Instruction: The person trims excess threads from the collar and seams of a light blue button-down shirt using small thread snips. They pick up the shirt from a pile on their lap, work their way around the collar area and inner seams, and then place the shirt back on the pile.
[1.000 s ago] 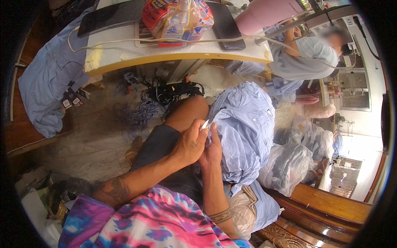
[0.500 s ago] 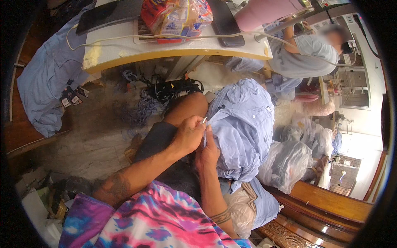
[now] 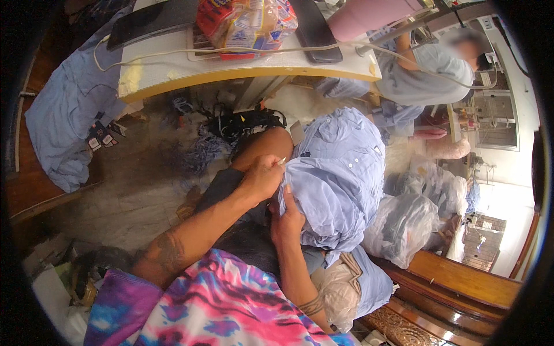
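A light blue button shirt (image 3: 340, 179) lies bunched across my lap and knee, small white buttons showing on its upper part. My left hand (image 3: 262, 180) is closed at the shirt's left edge, with a small pale pointed thing (image 3: 281, 161) poking out between thumb and fingers; its kind is too small to tell. Just below and to the right, my right hand (image 3: 288, 222) grips the same edge, thumb up on the cloth and the other fingers mostly hidden.
Ahead stands a white table (image 3: 167, 78) carrying a bread bag (image 3: 245, 29), a black phone (image 3: 316, 34) and a cable. More blue garments (image 3: 69, 121) hang at left. Clear plastic bags (image 3: 401, 228) sit right, beside a wooden bench (image 3: 456, 279). A person (image 3: 427, 72) sits beyond.
My left hand has shifted slightly up and left, away from the right thumb, and the shirt edge now spans between the hands. My right hand sits a little lower.
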`<act>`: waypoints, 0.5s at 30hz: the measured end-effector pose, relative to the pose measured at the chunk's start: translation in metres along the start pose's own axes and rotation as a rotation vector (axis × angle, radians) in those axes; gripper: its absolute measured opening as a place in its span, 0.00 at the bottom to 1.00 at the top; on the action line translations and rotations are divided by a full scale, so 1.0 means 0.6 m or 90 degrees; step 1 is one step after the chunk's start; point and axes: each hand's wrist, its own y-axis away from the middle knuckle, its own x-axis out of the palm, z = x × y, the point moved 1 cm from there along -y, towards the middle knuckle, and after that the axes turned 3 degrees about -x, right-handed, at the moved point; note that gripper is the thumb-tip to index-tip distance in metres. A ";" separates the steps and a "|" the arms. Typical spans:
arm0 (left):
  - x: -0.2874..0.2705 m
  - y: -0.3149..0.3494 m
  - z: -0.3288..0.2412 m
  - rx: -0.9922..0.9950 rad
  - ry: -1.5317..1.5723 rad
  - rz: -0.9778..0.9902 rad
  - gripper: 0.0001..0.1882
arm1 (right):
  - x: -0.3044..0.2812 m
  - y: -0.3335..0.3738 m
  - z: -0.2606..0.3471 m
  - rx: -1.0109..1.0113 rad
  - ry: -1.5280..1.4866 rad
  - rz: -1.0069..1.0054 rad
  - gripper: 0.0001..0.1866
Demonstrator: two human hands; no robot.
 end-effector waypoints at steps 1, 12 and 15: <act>0.002 -0.003 -0.004 -0.011 0.004 0.004 0.16 | -0.003 -0.002 0.000 0.000 -0.014 -0.003 0.16; 0.004 -0.036 -0.001 0.019 -0.086 -0.027 0.17 | 0.004 0.052 0.015 0.020 -0.039 -0.079 0.15; -0.002 -0.027 -0.004 0.092 -0.124 -0.026 0.16 | -0.015 0.055 0.010 0.048 -0.032 -0.064 0.16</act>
